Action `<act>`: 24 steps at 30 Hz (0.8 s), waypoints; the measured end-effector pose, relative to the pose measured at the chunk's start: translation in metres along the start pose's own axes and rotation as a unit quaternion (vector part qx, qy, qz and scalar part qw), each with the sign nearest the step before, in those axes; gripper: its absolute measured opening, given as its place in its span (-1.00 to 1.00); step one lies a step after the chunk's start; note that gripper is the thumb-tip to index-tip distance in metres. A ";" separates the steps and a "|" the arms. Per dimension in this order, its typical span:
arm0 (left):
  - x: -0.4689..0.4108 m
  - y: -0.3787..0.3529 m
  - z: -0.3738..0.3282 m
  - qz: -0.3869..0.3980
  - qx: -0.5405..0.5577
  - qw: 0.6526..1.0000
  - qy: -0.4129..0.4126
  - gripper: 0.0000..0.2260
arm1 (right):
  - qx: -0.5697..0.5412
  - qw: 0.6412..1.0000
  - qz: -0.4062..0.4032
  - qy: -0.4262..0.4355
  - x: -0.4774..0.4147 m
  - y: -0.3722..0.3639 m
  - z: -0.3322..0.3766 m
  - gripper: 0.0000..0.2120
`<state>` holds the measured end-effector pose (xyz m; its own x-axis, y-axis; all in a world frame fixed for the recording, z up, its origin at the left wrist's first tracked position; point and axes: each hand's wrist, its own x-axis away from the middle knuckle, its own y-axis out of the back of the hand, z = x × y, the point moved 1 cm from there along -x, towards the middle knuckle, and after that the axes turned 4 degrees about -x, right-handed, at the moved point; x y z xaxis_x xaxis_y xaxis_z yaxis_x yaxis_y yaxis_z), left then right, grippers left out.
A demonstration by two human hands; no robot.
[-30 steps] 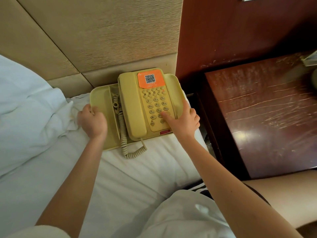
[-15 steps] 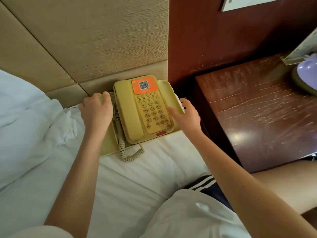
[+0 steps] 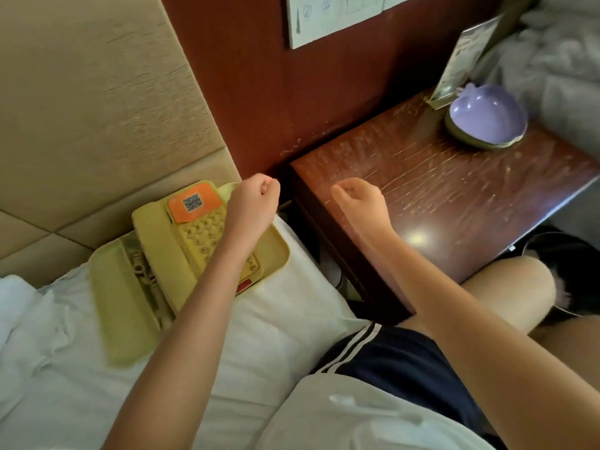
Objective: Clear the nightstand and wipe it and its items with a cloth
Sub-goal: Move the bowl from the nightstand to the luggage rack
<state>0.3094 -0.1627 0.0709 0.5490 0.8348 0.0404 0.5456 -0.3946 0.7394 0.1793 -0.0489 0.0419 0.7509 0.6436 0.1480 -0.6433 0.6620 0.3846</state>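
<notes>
A yellow telephone (image 3: 181, 235) with an orange QR sticker lies in its yellow tray (image 3: 113, 306) on the white bed, against the padded headboard. My left hand (image 3: 255, 203) hovers above the phone's far right corner, fingers curled, holding nothing. My right hand (image 3: 360, 203) is over the left end of the dark scratched nightstand (image 3: 454, 190), fingers loosely curled and empty. A purple apple-shaped dish (image 3: 485, 116) stands stacked on a similar greenish one at the nightstand's far right, with a standing card (image 3: 461, 60) behind it. No cloth is in view.
White bedding (image 3: 259, 336) covers the bed on the left. A grey blanket (image 3: 558, 66) lies beyond the nightstand at the right. A white switch panel (image 3: 331, 17) is on the wooden wall. My bare knee (image 3: 506, 293) sits in front of the nightstand.
Both hands have let go of the phone tray and moved right, the right hand now over the nightstand. The view has swung right, bringing the dish and card into sight.
</notes>
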 end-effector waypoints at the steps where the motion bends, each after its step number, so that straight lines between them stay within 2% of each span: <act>1: -0.006 -0.010 -0.008 0.011 -0.005 1.000 -0.009 -0.75 | -0.004 1.000 -0.014 -0.003 -0.004 0.012 -0.003 -0.76; 7: -0.031 -0.074 -0.061 0.093 -0.046 0.992 -0.067 -0.76 | -0.015 0.993 -0.110 -0.029 -0.032 0.073 -0.029 -0.73; 11: -0.041 -0.114 -0.098 0.166 -0.025 0.982 -0.081 -0.74 | -0.010 0.986 -0.156 -0.051 -0.048 0.109 -0.052 -0.71; 14: -0.053 -0.145 -0.123 0.219 0.028 0.974 -0.056 -0.80 | -0.011 0.980 -0.189 -0.064 -0.059 0.135 -0.069 -0.74; 19: -0.075 -0.199 -0.165 0.291 0.136 0.946 0.035 -0.88 | -0.018 0.968 -0.232 -0.094 -0.083 0.177 -0.094 -0.73; 24: -0.090 -0.250 -0.199 0.316 0.148 0.935 0.059 -0.76 | -0.018 0.958 -0.259 -0.121 -0.106 0.219 -0.118 -0.72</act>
<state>-0.0024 -0.0624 0.0164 0.7563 0.4290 0.4939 0.2971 -0.8978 0.3250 -0.0588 0.0726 0.0028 0.9807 0.1193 0.1547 -0.1759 0.8839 0.4334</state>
